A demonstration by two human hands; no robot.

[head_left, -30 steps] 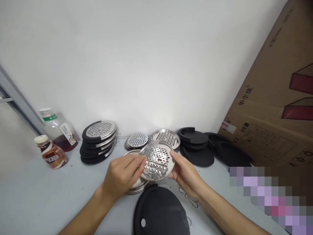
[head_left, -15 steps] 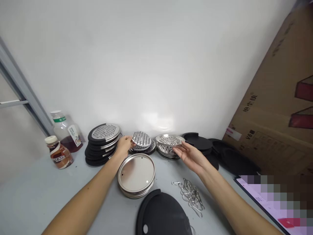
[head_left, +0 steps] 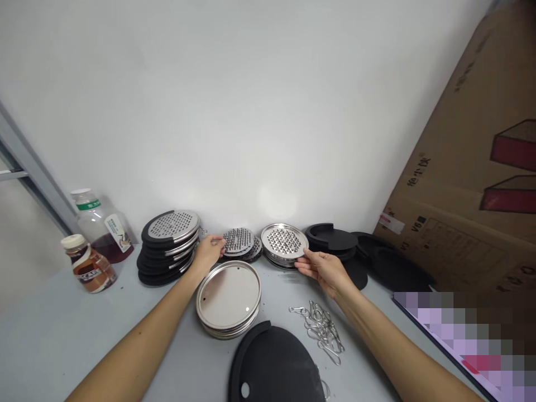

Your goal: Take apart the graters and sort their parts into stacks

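Note:
My left hand point(head_left: 208, 252) pinches the left edge of a flat round grater disc point(head_left: 238, 241), which lies on or just above a small pile of similar discs. With thumb on top and fingers below, my right hand point(head_left: 325, 269) grips the near right rim of a rimmed round grater plate point(head_left: 285, 241). That plate sits at the top of a stack, slightly tilted; whether it touches the one below I cannot tell. Between my forearms stand stacked smooth round metal plates point(head_left: 228, 295). A black round holder point(head_left: 276, 363) with a raised rim and a hole lies nearest me.
Assembled black-rimmed graters point(head_left: 173, 225) are stacked at left, beside a brown bottle point(head_left: 89, 265) and a clear jug point(head_left: 106, 231). Metal clips point(head_left: 321, 329) lie right of centre. More black holders point(head_left: 335, 239) stand before a large carton point(head_left: 460, 167). A phone-like screen point(head_left: 444, 335) is at right.
The left grater disc has come down from a raised tilt onto its pile. The right grater plate has lowered onto its stack, both hands still at the edges. The view has shifted slightly.

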